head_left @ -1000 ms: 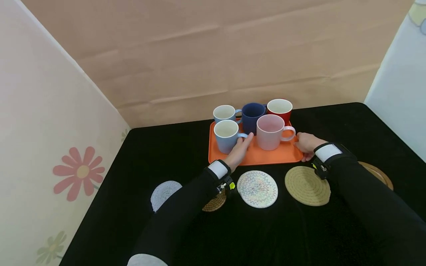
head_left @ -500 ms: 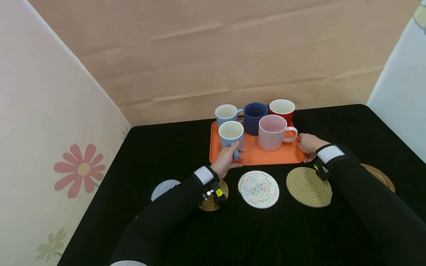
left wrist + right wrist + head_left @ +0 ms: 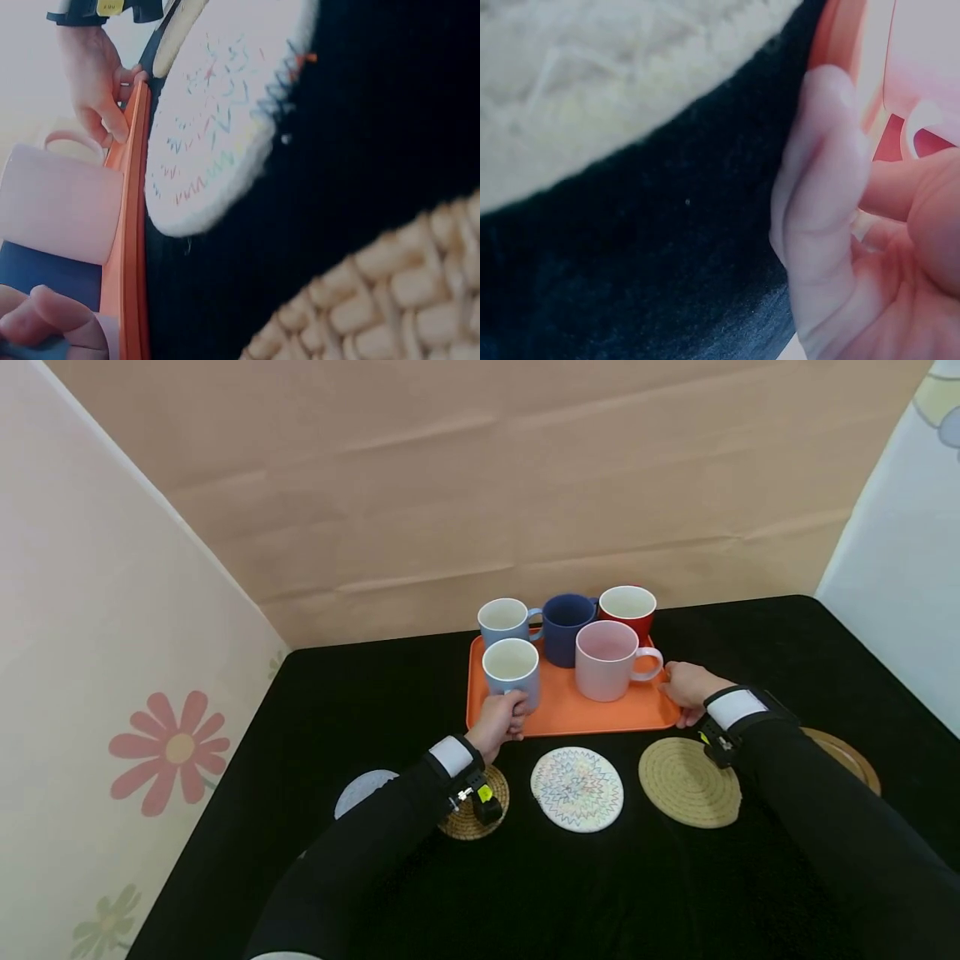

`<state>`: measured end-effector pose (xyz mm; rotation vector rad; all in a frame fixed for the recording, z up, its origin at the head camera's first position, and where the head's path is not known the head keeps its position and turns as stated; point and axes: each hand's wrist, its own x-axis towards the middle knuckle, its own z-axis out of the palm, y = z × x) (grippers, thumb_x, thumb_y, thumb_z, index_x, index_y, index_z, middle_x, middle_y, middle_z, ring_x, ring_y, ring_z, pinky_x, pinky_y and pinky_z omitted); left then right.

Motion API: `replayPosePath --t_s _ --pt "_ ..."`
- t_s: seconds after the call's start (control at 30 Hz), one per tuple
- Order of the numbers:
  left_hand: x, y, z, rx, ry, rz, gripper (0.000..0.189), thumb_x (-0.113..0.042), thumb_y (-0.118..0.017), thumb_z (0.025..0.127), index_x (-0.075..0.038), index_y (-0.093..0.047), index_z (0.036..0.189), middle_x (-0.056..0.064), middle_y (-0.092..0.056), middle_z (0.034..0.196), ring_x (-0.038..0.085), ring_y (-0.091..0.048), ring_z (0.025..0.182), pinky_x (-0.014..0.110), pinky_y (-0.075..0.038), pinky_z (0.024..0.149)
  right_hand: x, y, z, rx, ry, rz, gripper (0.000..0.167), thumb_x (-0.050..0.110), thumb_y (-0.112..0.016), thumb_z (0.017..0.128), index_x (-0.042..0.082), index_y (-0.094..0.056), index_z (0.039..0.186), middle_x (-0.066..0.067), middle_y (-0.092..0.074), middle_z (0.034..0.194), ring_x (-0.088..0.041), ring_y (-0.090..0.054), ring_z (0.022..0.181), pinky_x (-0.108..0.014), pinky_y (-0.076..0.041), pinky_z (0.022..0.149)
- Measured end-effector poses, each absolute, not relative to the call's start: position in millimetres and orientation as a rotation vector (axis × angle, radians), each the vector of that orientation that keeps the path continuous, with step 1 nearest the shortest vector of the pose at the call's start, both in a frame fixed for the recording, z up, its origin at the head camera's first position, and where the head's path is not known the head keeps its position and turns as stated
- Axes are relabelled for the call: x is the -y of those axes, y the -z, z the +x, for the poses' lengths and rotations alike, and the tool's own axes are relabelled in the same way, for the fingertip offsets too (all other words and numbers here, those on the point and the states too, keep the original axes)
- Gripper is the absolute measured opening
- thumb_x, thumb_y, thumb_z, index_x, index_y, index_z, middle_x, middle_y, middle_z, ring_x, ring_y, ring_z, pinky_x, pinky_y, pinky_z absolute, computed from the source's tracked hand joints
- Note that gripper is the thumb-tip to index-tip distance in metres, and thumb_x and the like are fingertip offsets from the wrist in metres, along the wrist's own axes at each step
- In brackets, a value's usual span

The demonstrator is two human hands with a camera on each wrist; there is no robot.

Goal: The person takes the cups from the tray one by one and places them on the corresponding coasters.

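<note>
In the head view, a light blue mug [image 3: 513, 667] stands upright at the front left of an orange tray [image 3: 577, 720]. My left hand [image 3: 498, 720] grips its handle, which points toward me and is mostly covered by the fingers. In the left wrist view the thumb and curled fingers [image 3: 64, 319] close over a bit of blue handle. At the tray's right end, my right hand [image 3: 688, 687] holds the edge; the right wrist view has its fingers [image 3: 825, 172] around the orange rim. A pink mug [image 3: 602, 673] sits between the two hands, its handle toward the right hand.
Behind stand another light blue mug [image 3: 502, 620], a dark blue mug [image 3: 562, 639] and a red mug [image 3: 637, 620]. Before the tray lie a grey-white mat [image 3: 362, 790], a brown woven coaster [image 3: 459, 827], a patterned white coaster [image 3: 577, 789], a straw mat [image 3: 690, 785] and a wooden disc [image 3: 847, 758].
My left hand has swung from the mug's right side to its front, turning the light blue mug so its handle faces me. The right hand stays on the tray edge.
</note>
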<state>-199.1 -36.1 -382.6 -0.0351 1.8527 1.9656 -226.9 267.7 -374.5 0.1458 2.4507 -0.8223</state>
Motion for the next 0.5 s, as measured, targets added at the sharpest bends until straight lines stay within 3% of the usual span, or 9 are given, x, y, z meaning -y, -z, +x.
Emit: replayPosePath --t_s 0.23,0.5 --pt "42.3 383.2 -202.2 -1.812 -1.998 -0.005 0.043 -0.009 -0.043 0.091 -0.015 -0.029 0.051 -0.006 -0.024 0.047 0.008 -0.022 0.041 0.022 -0.022 0.044 -266.4 373.6 -225.1 -2.467 0.814 0.148 0.034 0.007 -0.035 0.105 -0.014 -0.023 0.129 -0.020 -0.053 0.075 -0.016 -0.060 0.047 -0.025 -0.052 0.050" --pt "44.5 384.4 -198.9 -1.892 -2.050 -0.108 0.042 -0.009 -0.045 0.088 -0.015 -0.031 0.050 -0.006 -0.025 0.047 0.006 -0.022 0.038 0.019 -0.022 0.040 -266.4 376.0 -224.2 -2.488 0.839 0.151 0.033 0.007 -0.035 0.104 -0.014 -0.025 0.127 -0.021 -0.053 0.076 -0.018 -0.061 0.047 -0.026 -0.053 0.050"
